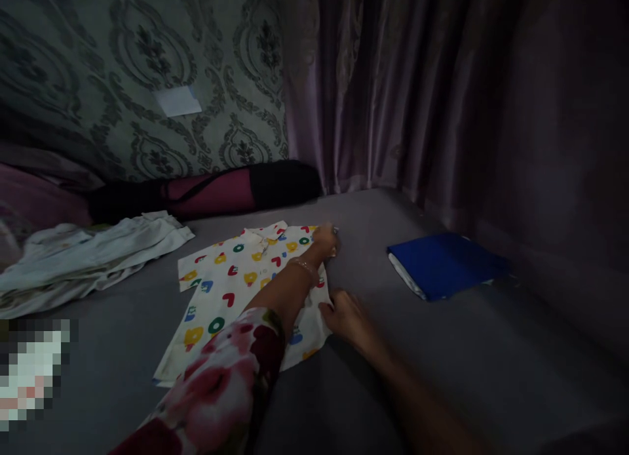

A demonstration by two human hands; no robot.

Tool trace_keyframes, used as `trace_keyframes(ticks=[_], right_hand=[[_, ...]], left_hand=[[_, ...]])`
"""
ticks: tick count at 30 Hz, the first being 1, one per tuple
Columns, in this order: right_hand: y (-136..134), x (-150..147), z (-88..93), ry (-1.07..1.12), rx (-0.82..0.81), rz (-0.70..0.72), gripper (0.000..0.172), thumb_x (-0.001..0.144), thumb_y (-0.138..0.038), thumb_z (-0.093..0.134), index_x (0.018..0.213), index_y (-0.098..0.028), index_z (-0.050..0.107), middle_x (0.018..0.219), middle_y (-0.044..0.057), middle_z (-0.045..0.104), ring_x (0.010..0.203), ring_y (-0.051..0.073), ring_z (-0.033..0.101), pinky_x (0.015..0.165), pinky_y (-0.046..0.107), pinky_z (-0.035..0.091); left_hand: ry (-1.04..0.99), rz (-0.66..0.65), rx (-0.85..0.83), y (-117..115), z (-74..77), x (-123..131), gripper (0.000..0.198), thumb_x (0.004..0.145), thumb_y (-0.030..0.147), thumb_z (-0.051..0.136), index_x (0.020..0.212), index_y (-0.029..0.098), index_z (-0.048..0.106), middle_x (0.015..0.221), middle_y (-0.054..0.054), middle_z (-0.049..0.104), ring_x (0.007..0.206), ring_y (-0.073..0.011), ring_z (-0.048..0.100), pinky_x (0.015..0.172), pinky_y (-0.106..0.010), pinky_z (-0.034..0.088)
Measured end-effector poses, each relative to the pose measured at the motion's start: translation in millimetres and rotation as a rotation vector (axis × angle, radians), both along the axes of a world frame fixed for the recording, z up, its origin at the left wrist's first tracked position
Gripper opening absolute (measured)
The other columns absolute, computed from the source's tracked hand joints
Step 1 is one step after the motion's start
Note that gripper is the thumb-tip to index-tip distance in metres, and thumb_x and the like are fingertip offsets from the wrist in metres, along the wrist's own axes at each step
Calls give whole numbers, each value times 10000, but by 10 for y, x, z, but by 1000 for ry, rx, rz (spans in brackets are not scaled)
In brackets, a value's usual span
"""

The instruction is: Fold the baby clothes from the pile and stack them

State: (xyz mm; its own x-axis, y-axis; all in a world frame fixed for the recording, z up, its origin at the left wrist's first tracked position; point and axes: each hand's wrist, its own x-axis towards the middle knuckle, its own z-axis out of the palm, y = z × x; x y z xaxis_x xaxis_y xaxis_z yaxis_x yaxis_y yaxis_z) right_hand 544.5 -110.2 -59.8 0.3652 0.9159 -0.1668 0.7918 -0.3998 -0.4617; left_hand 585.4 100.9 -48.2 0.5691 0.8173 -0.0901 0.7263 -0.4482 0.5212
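A short-sleeved white shirt point(251, 278) with colourful letter and duck-like prints lies spread on the grey bed surface, its collar toward the wall. My left arm, in a floral sleeve, crosses over the shirt. At its right sleeve my left hand point(325, 240) is closed on the cloth, slightly blurred. Lower down, my right hand point(345, 316) pinches the shirt's right side edge between thumb and fingers. My left forearm hides part of the shirt's middle.
A folded blue cloth item point(445, 265) lies to the right. Piled light clothes point(98, 252) are at the left. Along the patterned wall rests a long black and maroon bag point(211, 191). Purple curtains point(393, 88) hang behind on the right. A blurred-out patch covers the lower left corner.
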Motion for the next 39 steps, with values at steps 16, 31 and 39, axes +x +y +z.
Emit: trace_keyframes(ticks=[16, 31, 39], right_hand=[[-135, -280, 155, 15, 124, 139, 208, 920, -226, 439, 1094, -187, 546, 1051, 85, 672, 969, 212, 618, 750, 271, 371], [-155, -337, -8, 4, 363, 615, 409, 746, 44, 437, 1042, -184, 603, 1043, 65, 601, 1038, 184, 509, 924, 304, 395], [-30, -247, 101, 393, 251, 494, 260, 929, -300, 461, 952, -176, 688, 873, 24, 693, 763, 134, 613, 713, 227, 463]], left_hand=[[-793, 530, -574, 381, 397, -1231, 22, 783, 141, 605, 773, 134, 587, 600, -7, 602, 557, -99, 607, 658, -232, 554], [-866, 699, -520, 194, -58, -1843, 467, 745, 183, 670, 1171, 163, 479, 651, 47, 530, 494, -90, 541, 530, -201, 487], [-483, 392, 95, 121, -103, -1916, 484, 743, 125, 577, 1222, 183, 535, 967, -56, 546, 868, -182, 597, 866, -325, 488]])
